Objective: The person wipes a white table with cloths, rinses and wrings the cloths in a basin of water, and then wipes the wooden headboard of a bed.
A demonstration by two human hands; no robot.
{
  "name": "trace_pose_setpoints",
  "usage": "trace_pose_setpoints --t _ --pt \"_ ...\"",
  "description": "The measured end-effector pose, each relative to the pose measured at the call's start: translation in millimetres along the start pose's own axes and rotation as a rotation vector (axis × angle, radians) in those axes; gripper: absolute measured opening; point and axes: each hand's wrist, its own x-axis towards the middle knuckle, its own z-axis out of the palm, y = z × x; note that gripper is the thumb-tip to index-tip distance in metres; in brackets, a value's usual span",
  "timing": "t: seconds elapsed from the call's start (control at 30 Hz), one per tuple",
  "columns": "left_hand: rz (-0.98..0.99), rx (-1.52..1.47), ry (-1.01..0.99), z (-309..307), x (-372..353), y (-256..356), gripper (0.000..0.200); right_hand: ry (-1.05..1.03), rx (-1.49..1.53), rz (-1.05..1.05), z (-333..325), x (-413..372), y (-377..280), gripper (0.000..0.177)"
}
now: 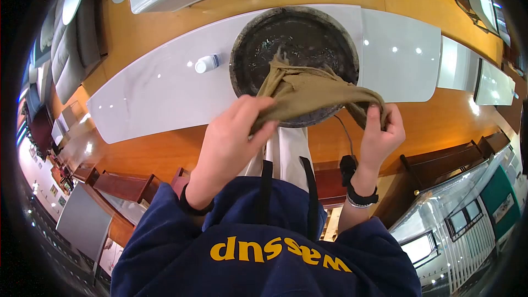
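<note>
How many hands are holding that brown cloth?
2: the left hand holds one end of the cloth, the right hand the other, over the dark tray. No others show.

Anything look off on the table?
The round tray is grimy and blotched; beside it the white bottle seems to lie on its side. The left hand and right hand hold a frayed cloth.
</note>
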Motion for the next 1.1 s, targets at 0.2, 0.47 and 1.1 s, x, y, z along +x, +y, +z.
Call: trace_pose_setpoints --t 0.2,0.47,1.1 --pt "0.136 0.152 -0.135 2 -10 10 0.029 0.282 0.108 -0.034 12 -3 12 0.011" --pt "-0.094 0.219 -0.375 26 -8 -15 0.024 0.446 0.369 0.142 27 -3 22 0.019" --pt "-0.475 0.436 -0.877 120 33 -132 0.059 0.257 0.735 0.505 31 -20 48 0.011"
